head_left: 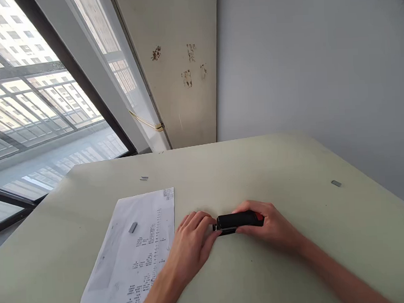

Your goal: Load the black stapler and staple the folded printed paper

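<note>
A black stapler [237, 219] with a red patch at its rear lies sideways over the table. My right hand [268, 224] is wrapped round its rear end, thumb on the near side and fingers on the far side. At the stapler's left end, the thumb and fingertips of my left hand [194, 236] close on its front tip, hiding part of it. Left of that hand is a printed sheet of paper [125, 235], partly covered by my left forearm. A grey strip of staples [133, 227] rests on the sheet.
On the pale green table [229, 172], small staple pieces [144, 178] lie beyond the paper. Another staple strip [336, 183] is near the right edge. A grey wall [301, 62] and a stained cream panel [186, 103] stand behind, with a window [35, 96] on the left.
</note>
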`<state>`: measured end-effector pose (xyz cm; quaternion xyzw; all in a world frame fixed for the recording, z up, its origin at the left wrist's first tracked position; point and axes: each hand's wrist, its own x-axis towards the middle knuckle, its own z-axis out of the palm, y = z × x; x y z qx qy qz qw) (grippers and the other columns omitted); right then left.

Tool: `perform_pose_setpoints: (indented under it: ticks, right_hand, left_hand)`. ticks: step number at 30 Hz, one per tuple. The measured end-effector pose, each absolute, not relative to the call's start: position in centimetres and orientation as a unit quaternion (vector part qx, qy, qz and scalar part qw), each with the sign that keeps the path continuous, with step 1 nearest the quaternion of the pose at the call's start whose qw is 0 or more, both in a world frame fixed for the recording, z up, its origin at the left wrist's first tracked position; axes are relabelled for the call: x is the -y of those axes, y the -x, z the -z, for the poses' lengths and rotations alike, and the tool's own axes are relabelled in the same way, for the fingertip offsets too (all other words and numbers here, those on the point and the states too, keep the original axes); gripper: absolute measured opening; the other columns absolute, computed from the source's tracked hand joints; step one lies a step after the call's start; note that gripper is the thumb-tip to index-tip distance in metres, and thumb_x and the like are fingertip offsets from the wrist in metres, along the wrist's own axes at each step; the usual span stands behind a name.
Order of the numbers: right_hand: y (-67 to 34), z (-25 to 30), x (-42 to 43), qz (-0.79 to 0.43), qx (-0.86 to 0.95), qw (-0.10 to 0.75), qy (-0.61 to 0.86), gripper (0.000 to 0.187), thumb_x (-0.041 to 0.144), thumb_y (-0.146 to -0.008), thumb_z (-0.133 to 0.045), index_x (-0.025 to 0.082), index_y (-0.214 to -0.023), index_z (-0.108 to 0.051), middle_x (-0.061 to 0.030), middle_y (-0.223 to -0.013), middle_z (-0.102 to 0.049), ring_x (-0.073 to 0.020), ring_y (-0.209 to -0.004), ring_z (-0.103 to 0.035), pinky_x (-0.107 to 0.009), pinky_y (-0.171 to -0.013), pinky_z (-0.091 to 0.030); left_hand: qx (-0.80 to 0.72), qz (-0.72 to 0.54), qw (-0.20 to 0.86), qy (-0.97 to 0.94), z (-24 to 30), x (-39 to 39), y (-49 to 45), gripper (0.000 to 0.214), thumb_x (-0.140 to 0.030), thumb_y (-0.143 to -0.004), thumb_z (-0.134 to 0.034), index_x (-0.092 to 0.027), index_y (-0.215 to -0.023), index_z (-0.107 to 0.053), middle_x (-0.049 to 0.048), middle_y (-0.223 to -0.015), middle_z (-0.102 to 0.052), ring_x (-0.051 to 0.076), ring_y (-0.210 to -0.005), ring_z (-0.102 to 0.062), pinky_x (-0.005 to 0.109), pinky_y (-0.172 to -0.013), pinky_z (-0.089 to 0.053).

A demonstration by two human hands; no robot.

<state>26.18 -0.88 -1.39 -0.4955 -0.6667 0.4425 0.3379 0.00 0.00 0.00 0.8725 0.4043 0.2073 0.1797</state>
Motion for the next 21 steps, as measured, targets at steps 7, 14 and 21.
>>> perform_pose_setpoints:
  ticks: [7,14,21]
  right_hand:
    - [-27.2,1.4,0.6,-0.432,0.66,0.338,0.514,0.027,0.05,-0.084,-0.08,0.028,-0.1,-0.077,-0.0021,-0.096,-0.078,-0.0235,-0.083,-0.068,-0.033,-0.072,-0.052]
    - [-27.8,1.5,0.5,-0.431,0.652,0.334,0.527,0.027,0.051,-0.085,-0.079,0.028,-0.1,-0.077,-0.0016,-0.095,-0.078,-0.0223,-0.081,-0.067,-0.032,-0.07,-0.051]
    - [-27.6,1.3,0.5,-0.435,0.651,0.34,0.522,0.027,0.05,-0.084,-0.079,0.028,-0.098,-0.078,-0.002,-0.091,-0.077,-0.022,-0.077,-0.067,-0.031,-0.066,-0.052]
  left_hand:
    - [-0.404,-0.191,0.162,-0.88,-0.4,-0.3,1.1,0.009,-0.027,-0.107,-0.047,-0.024,-0.104,-0.055,0.0049,-0.103,-0.068,0.022,-0.091,-0.065,0.038,-0.08,-0.053]
    - [-0.411,-0.182,0.151,-0.88,-0.7,-0.8,2.2,0.011,-0.026,-0.108,-0.044,-0.024,-0.106,-0.055,0.005,-0.103,-0.067,0.022,-0.092,-0.064,0.037,-0.081,-0.053]
    - [-0.403,-0.178,0.141,-0.886,-1.0,-1.0,2.4,0.013,-0.029,-0.107,-0.048,-0.025,-0.109,-0.061,0.0049,-0.108,-0.07,0.022,-0.097,-0.067,0.037,-0.085,-0.055]
